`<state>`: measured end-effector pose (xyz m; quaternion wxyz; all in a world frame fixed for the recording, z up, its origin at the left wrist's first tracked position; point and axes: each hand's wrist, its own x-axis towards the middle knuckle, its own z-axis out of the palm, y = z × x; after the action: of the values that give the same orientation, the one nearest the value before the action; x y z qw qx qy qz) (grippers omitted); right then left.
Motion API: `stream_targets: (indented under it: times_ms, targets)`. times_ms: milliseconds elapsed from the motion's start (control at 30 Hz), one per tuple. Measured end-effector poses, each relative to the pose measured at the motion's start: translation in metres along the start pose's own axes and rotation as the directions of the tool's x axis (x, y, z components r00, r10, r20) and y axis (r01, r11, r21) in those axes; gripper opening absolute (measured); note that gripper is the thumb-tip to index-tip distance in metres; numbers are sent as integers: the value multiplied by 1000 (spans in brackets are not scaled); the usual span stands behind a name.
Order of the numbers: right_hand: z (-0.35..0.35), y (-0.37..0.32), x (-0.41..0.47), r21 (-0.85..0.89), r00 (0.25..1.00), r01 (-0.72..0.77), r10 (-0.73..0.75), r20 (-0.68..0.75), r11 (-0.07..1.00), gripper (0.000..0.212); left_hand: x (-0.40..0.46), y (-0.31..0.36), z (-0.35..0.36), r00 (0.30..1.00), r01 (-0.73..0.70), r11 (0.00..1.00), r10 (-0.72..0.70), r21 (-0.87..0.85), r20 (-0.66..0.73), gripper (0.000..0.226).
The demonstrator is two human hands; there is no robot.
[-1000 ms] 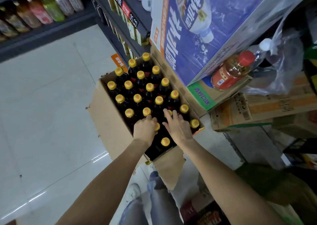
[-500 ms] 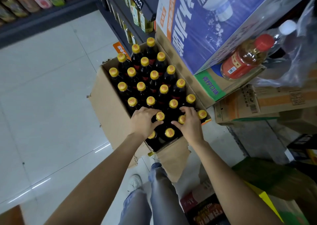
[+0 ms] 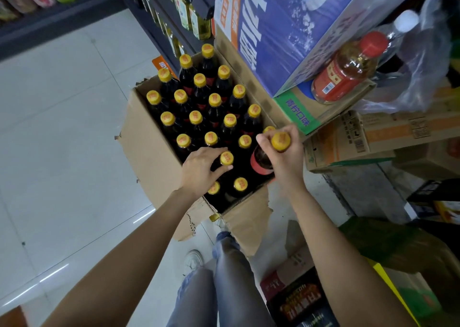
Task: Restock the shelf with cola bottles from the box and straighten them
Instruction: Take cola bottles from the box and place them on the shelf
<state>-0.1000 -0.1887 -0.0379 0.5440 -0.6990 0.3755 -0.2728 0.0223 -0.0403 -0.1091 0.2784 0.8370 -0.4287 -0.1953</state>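
Head cam: right hand lifting cola bottle, left hand gripping another's cap, box.

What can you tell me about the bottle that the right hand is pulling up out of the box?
The bottle is dark cola in what looks like clear plastic, with a yellow cap and a red label band around its shoulder. It stands higher than the other bottles, leaning a little, at the near right corner of the cardboard box. The right hand grips its neck just under the cap. Its lower part is hidden inside the box.
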Motion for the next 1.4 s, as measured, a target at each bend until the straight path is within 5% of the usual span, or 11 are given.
stream_targets:
  times_ms: [133, 267, 400, 633, 900, 1100, 1267, 1400]
  targets:
    - [18, 26, 2, -213, 984, 75, -38, 175, 974, 28, -2, 1, 3, 998, 6, 999, -9, -49, -57, 51]
    - [28, 58, -11, -274, 998, 48, -56, -22, 961, 35, -4, 4, 1, 983, -18, 992, -5, -125, -182, 45]
    - [38, 71, -7, -360, 998, 51, -38, 43, 931, 59, -3, 13, -4, 989, -44, 972, 10, -233, -146, 44]
    - [49, 79, -1, -361, 993, 67, -97, -64, 930, 41, -2, 9, 8, 985, -51, 998, 56, 35, -163, 46]
    - [67, 76, 2, -275, 982, 63, -109, -154, 959, 34, 1, 13, 6, 987, -27, 997, 37, 71, -153, 43]
    - [51, 50, -5, -195, 949, 207, -245, -198, 959, 34, -2, 15, -7, 998, -20, 986, 9, -164, -68, 46]
    - [22, 8, -13, -110, 956, 204, -222, -190, 973, 35, -8, 32, -32, 999, 33, 871, -20, -490, 31, 36]
    - [3, -33, -17, -34, 955, 245, -248, -166, 969, 39, -3, 62, -58, 996, -33, 762, -26, -647, -81, 19]
